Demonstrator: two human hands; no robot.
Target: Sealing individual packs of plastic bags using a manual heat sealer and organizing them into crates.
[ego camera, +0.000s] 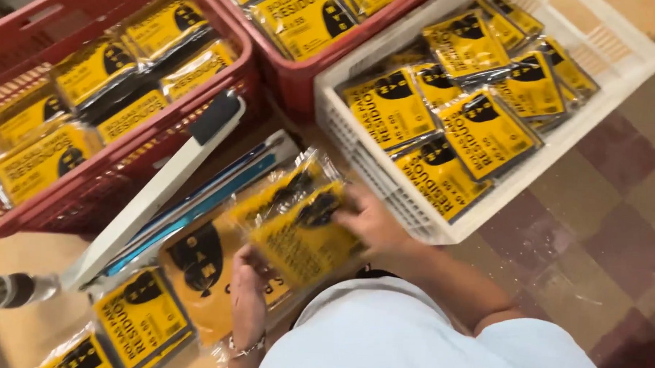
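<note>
Both my hands hold a clear plastic packet of yellow and black bags (297, 219) just below the middle of the view. My left hand (247, 294) grips its lower left edge and wears a bracelet at the wrist. My right hand (370, 220) presses on its right side. The packet hangs over a large yellow sheet with a black symbol (198, 263) on the work surface. Beside it lies a white heat sealer (153, 192) with a blue bar.
A white crate (501, 190) at the right holds several yellow packets. Two red crates (118, 162) (295, 78) at the left and top hold more. More packets (141, 319) lie at the bottom left. A grey cylinder (8, 290) sits at the left edge. The tiled floor (594, 237) shows right.
</note>
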